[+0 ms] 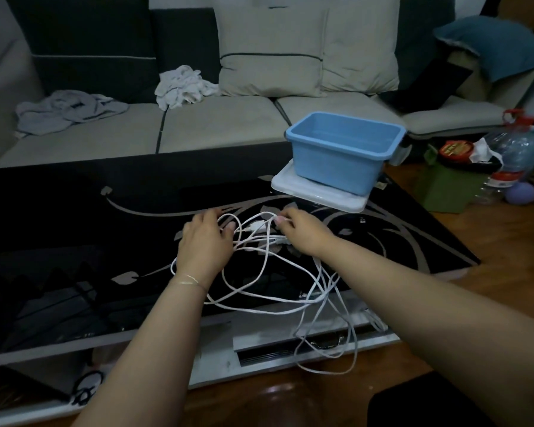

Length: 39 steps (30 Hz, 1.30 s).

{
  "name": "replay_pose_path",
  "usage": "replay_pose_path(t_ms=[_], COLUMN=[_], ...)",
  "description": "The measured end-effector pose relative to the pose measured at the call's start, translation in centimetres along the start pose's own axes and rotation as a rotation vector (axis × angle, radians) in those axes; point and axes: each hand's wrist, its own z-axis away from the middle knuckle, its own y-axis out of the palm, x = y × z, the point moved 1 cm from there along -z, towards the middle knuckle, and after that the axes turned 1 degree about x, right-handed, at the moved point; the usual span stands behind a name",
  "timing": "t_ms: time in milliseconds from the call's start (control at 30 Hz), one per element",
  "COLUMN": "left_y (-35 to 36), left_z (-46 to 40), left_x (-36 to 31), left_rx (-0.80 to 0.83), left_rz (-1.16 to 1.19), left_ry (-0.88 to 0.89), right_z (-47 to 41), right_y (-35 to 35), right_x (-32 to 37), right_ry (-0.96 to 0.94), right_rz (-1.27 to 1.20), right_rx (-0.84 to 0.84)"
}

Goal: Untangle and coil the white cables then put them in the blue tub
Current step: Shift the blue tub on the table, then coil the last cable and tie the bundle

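Note:
A tangle of white cables (275,272) lies on the black glass table (74,229), with loops hanging over the near edge toward the floor. My left hand (205,241) rests on the left side of the tangle, its fingers curled over some strands. My right hand (302,231) pinches a strand at the top of the tangle between thumb and fingers. The blue tub (342,149) stands empty on a white lid (315,192) at the table's far right corner, just beyond my right hand.
A grey sofa (198,127) with cushions and crumpled cloths runs behind the table. Right of the table, on the wooden floor, stand a green box (444,186), a large water bottle (512,149) and clutter.

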Motion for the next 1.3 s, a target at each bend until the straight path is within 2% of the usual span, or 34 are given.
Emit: replay_pose_path(t_ms=[167,233,300,400,434,534,600,734,834,967,1034,1067,1101,1167,1234,1301], left_y=[0.3,0.3,0.4,0.8,1.0,1.5,1.5,1.4,1.5,1.0,-0.1,-0.6,-1.2,-2.1,-2.7,-3.1], left_z=[-0.6,-0.7,-0.6,-0.6,-0.6,-1.0,-1.2,-1.1,-1.3,-0.9,-0.2,-0.1,0.3,1.0,1.7,2.3], left_x=[2.3,3.0,3.4,3.8,3.8,3.7,3.1,1.7,1.8,1.9,1.5,1.3,1.0,0.2,-0.6,-1.2], left_rx=[0.162,0.206,0.246,0.244,0.222,0.099,0.064,0.142,0.181,0.194,0.19,0.188,0.205,0.335,0.454,0.55], left_rz=[-0.011,-0.05,-0.164,-0.239,-0.204,-0.028,0.083,0.421,0.525,0.21,0.062,0.06,0.118,0.431,0.793,1.052], left_ry=[-0.102,-0.138,-0.137,-0.096,-0.084,-0.038,-0.028,-0.081,-0.07,0.103,0.149,0.178,0.21,0.248,0.179,0.106], right_z=[0.3,-0.2,-0.5,-1.3,-1.5,-1.6,-1.4,-1.3,-0.4,1.7,2.8,3.2,3.8,5.0,6.0,6.7], right_y=[-1.4,-2.0,-2.4,-1.9,-1.6,-0.6,0.2,1.5,2.1,1.6,0.7,0.1,-0.7,-2.3,-3.7,-4.4], right_x=[1.5,1.4,1.6,2.1,2.5,4.1,4.8,6.3,7.1,7.4,7.4,7.3,7.3,7.5,7.6,7.6], right_ry=[0.106,0.178,0.218,0.123,0.08,0.053,0.013,-0.028,-0.077,-0.11,-0.122,-0.131,-0.13,-0.11,-0.092,-0.095], right_rz=[-0.299,-0.343,-0.313,-0.061,-0.028,-0.144,-0.082,-0.093,-0.112,-0.385,-0.386,-0.357,-0.35,-0.41,-0.484,-0.564], right_rx=[-0.012,-0.055,0.01,0.108,0.095,0.152,0.191,0.184,0.209,0.17,0.138,0.108,0.081,0.068,0.049,-0.024])
